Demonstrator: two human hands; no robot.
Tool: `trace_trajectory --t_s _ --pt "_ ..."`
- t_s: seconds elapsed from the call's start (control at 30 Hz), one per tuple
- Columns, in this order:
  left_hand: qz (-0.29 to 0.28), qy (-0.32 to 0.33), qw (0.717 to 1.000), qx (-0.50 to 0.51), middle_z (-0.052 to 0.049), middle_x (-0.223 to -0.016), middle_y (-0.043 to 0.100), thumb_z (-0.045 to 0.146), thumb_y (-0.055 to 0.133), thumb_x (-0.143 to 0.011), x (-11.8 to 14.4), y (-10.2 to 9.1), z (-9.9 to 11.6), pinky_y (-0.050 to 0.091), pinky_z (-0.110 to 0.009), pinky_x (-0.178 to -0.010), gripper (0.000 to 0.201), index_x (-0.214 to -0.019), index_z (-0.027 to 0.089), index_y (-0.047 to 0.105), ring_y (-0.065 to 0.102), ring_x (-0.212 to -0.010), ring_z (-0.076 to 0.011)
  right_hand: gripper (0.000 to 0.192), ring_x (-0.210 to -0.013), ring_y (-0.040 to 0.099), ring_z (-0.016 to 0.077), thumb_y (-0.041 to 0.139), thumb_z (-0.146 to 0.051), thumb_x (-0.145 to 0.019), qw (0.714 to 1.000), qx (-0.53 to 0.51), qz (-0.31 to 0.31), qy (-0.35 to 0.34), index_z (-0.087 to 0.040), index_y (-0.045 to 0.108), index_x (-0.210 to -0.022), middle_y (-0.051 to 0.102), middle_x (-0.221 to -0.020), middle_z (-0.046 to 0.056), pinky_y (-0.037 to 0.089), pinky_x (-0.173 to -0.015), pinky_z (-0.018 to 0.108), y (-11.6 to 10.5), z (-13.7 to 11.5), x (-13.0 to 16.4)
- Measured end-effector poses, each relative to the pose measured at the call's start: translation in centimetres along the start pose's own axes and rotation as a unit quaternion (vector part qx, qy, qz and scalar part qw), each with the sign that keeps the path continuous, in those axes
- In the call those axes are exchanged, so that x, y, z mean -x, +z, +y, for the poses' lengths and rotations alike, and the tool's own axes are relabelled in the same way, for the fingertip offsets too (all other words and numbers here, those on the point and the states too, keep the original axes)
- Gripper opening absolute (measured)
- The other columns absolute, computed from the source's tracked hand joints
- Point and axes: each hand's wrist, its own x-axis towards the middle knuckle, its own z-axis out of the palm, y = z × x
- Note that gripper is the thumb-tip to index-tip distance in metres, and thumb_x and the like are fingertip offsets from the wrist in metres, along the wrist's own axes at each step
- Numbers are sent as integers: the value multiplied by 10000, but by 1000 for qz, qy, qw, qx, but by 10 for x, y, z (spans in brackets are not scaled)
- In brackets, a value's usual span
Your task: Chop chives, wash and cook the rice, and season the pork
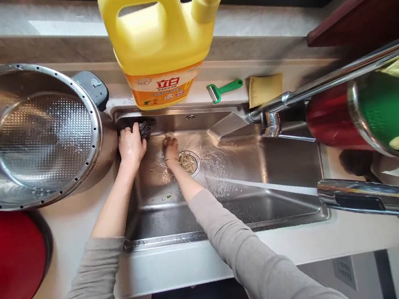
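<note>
Her left hand (131, 146) closes its fingers on a dark steel-wool scourer (145, 128) at the sink's (264, 209) ten o'clock corner while the right hand (170, 149), fingers curled, gathers scraps beside the still-littered drain strainer (188, 162).

The sink (227, 199) is the reference. Its floor lies bare right of the drain (189, 162), a broad wet stretch running to the right wall. The left hand (131, 145) and a dark scourer (145, 128) fill its back-left corner; the right hand (170, 149) sits just left of the drain. The faucet (322, 85) reaches in over the right rear, crowding the space above that part. A yellow detergent jug (161, 38) looms behind the back rim, and a steel colander (32, 135) overhangs the left rim. The front rim is crossed by both forearms.
</note>
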Motion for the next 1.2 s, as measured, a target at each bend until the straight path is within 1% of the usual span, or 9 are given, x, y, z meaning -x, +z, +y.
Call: trace_trajectory --t_s 0.13,0.3,0.43,0.67,0.77,0.83,1.0,1.1,1.2 --pt "-37 -5 999 -10 -212 -1227 589 216 495 -874 -4 6 7 453 -444 -970 523 -1385 108 458 518 -1190 -350 388 -1018 653 262 520 -146 -889 982 76 -22 171 -87 584 -1267 551 -1270 212 525 -880 364 -39 36 39" --pt "-37 9 999 -23 -230 -1227 595 176 476 -883 -12 30 11 461 -432 -956 507 -1381 91 443 544 -1179 -348 389 -1013 645 244 547 -199 -884 993 69 -88 -47 -165 615 -1265 541 -1293 164 538 -907 365 -14 7 77" --pt "-44 16 998 -31 -244 -1310 558 172 425 -917 -12 62 4 488 -403 -903 467 -1379 110 443 601 -1102 -321 386 -1035 637 235 496 -152 -917 950 118 -223 -186 -200 610 -1283 578 -1269 135 551 -891 349 28 -24 88" --pt "1 36 999 -29 -224 -1489 452 215 399 -926 -7 100 -15 432 -483 -1002 340 -1174 133 618 498 -1261 -363 579 -1100 614 277 448 -153 -934 973 174 -152 -28 -187 410 -1510 427 -1432 201 542 -896 396 -22 52 81" --pt "34 62 998 3 -237 -1478 460 176 415 -898 -5 97 -10 383 -500 -1054 345 -1160 96 625 455 -1310 -367 531 -1179 560 280 470 -187 -935 973 149 -141 -108 -165 478 -1466 431 -1403 193 507 -948 373 -38 77 86" --pt "55 77 995 27 -220 -1453 489 146 421 -879 -1 92 -2 385 -497 -1050 368 -1187 103 618 469 -1296 -355 496 -1145 564 261 501 -220 -936 938 149 -208 -233 -188 520 -1430 458 -1369 171 505 -921 350 -31 80 100" --pt "3 172 985 23 -212 -1331 577 119 399 -885 18 83 17 446 -457 -974 384 -1195 112 627 555 -1186 -332 409 -981 595 207 489 -200 -963 767 209 -394 -461 -296 585 -1350 575 -1233 106 496 -830 336 1 77 134" --pt "-63 192 979 3 -199 -1220 634 116 397 -899 34 88 23 469 -416 -957 360 -1159 119 645 589 -1153 -307 443 -1052 580 222 442 -169 -981 820 236 -340 -395 -281 550 -1395 568 -1294 135 471 -894 367 -12 88 123" --pt "-148 107 983 15 -199 -1141 667 151 403 -922 51 102 29 500 -390 -914 336 -1146 124 652 633 -1108 -300 524 -1144 556 258 463 -94 -931 900 230 -254 -269 -265 543 -1419 531 -1384 151 436 -974 408 -43 108 100"
